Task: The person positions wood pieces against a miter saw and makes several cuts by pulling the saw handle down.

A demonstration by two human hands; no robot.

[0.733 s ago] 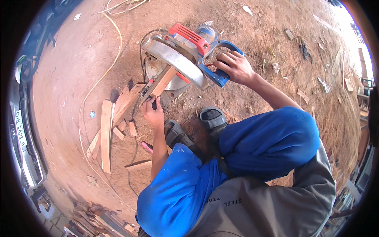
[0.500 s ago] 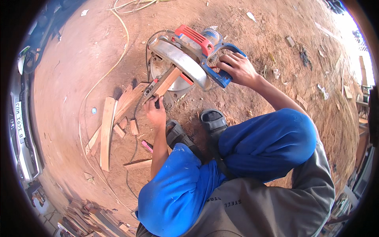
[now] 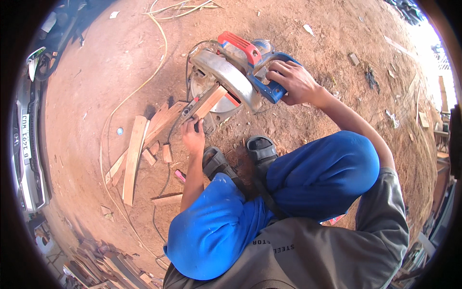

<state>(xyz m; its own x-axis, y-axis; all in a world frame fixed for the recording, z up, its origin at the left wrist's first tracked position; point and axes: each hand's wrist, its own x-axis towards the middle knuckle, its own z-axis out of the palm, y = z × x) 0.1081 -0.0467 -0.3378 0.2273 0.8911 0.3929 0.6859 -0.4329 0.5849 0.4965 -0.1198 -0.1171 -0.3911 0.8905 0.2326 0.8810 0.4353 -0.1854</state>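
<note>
A miter saw (image 3: 222,71) with a silver blade guard, a red top grip and a blue rear handle (image 3: 273,92) stands on the dirt ahead of my feet. My right hand (image 3: 297,85) is wrapped round that blue handle. On the saw's base, a short wood block (image 3: 211,102) lies along the metal fence (image 3: 190,107), its far end close beside the guard. My left hand (image 3: 194,138) grips the block's near end, fingers and thumb closed around it. The guard covers most of the blade, so I cannot tell whether the blade touches the wood.
Left of the saw lie several wood offcuts (image 3: 134,159) and a pink-handled tool (image 3: 180,175). A yellow cord (image 3: 161,58) curves across the dirt, and a dark cable (image 3: 167,180) runs by the offcuts. My sandaled feet (image 3: 262,150) are near the saw. A parked car (image 3: 29,149) stands far left.
The whole view has shifted slightly, so ground and saw appear a little farther right. Both hands keep their holds on the handle and the wood block.
</note>
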